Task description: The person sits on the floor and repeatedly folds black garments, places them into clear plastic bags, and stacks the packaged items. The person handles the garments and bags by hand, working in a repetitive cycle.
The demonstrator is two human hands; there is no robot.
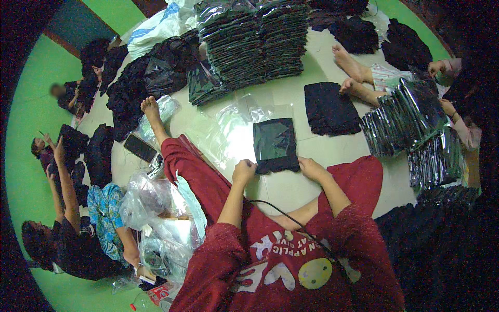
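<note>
A folded black garment (274, 145) lies on the pale floor in front of me. Most of it looks glossy, as if under clear plastic, while its near edge looks like bare cloth. My left hand (244, 170) pinches the near left corner, and my right hand (314, 170) grips the near right corner. Both sets of fingers are closed at the edge; the exact layers between them are too small to tell. Loose clear plastic bags (228, 127) lie just beyond and to the left. To the right of the garment is a pile of folded black cloth (331, 109).
Tall stacks of bagged black garments (252, 44) stand at the far side, with more bagged stacks (405, 119) at right. A phone (140, 148) and crumpled plastic (156, 203) lie left. Co-workers sit at left and right, one with bare feet (358, 78) stretched inward.
</note>
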